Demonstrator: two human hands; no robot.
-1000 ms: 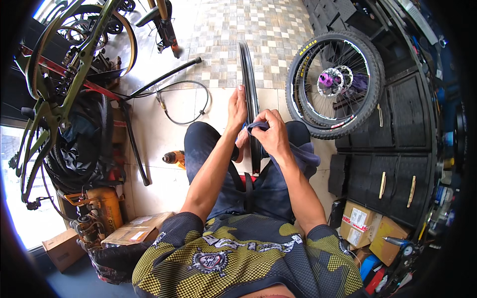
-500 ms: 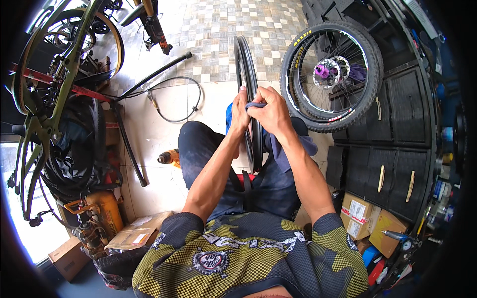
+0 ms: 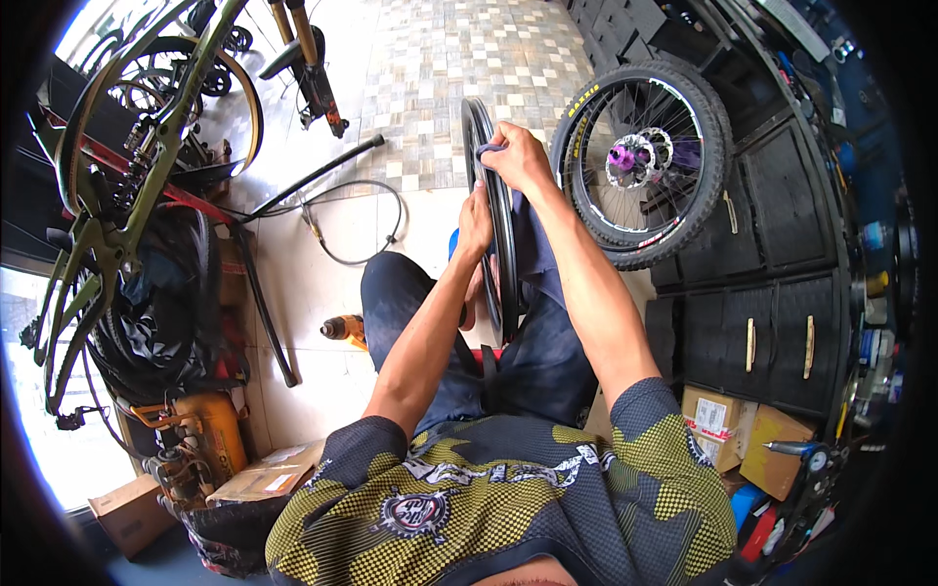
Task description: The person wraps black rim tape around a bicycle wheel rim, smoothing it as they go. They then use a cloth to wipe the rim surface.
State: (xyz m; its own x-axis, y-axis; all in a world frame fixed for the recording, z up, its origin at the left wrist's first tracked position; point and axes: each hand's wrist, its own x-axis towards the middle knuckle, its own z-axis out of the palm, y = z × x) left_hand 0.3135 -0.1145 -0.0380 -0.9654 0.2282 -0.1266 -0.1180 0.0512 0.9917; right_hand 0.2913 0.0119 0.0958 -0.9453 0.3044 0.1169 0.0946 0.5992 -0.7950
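Note:
A bare black bicycle rim (image 3: 505, 269) stands on edge between my knees, seen nearly edge-on. My left hand (image 3: 476, 223) is closed round its left side, thumb pointing away from me along the rim; the fingertips are hidden. Farther along, near the rim's far end, my right hand (image 3: 521, 159) pinches a dark grey-blue cloth (image 3: 536, 249) and presses a fold of it against the rim. The rest of the cloth hangs down on the rim's right side, partly behind my right forearm.
Two tyred wheels (image 3: 718, 146), one with a purple hub, lean by black drawers (image 3: 782, 342) on the right. On the left are a green bike frame (image 3: 161, 146), a looped cable (image 3: 396, 234) and an orange power tool (image 3: 344, 329). Cardboard boxes (image 3: 711, 415) sit near right.
My right hand has slid away from me along the rim with the cloth, ending farther out than my left hand. My left hand keeps its hold. The whole view has shifted slightly.

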